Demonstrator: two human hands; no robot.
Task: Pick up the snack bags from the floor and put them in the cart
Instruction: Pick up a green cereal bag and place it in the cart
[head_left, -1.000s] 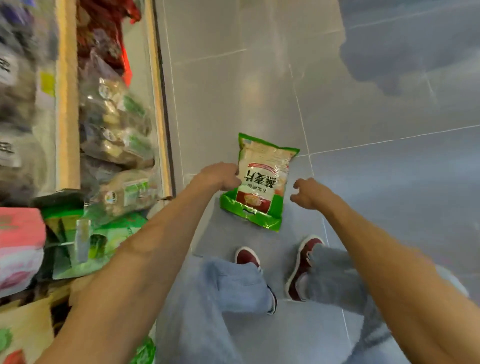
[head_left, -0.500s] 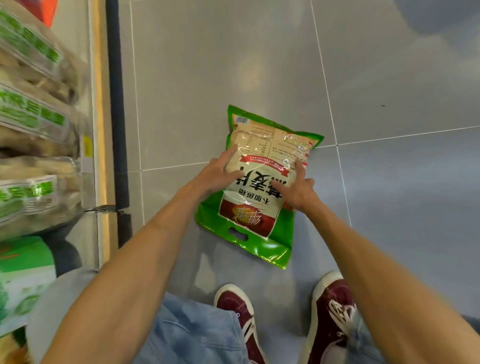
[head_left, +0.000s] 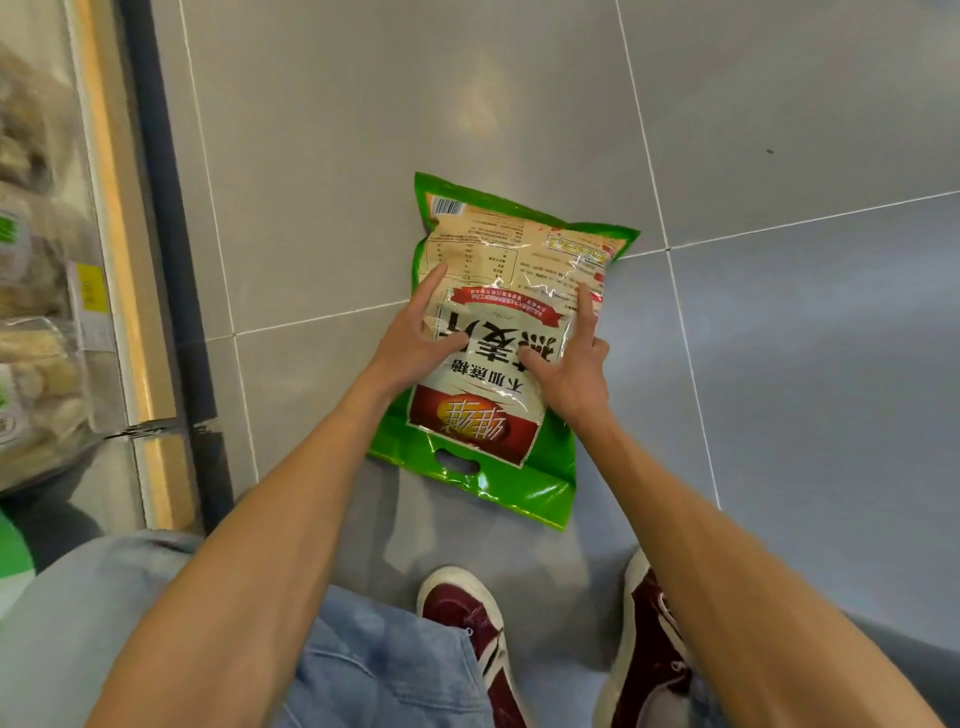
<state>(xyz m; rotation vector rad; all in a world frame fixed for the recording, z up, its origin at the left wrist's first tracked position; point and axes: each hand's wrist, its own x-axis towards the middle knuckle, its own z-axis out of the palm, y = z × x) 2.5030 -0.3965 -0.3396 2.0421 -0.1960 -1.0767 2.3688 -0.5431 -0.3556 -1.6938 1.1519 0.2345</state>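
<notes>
One bag (head_left: 519, 249) flat on floor (head_left: 363, 156) by shoes (head_left: 467, 618); left hand (head_left: 415, 343) & right hand (head_left: 574, 374) rest spread on its face, no grip. Prob full, soft, slick film – take sides or near-end handle slot (head_left: 456, 461)

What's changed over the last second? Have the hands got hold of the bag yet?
Both hands moved forward onto the snack bag. A second ago the left hand was at its edge and the right hand short of it; now both rest on its face, fingers spread. The bag lies flat on the same floor tiles, not lifted.
</notes>
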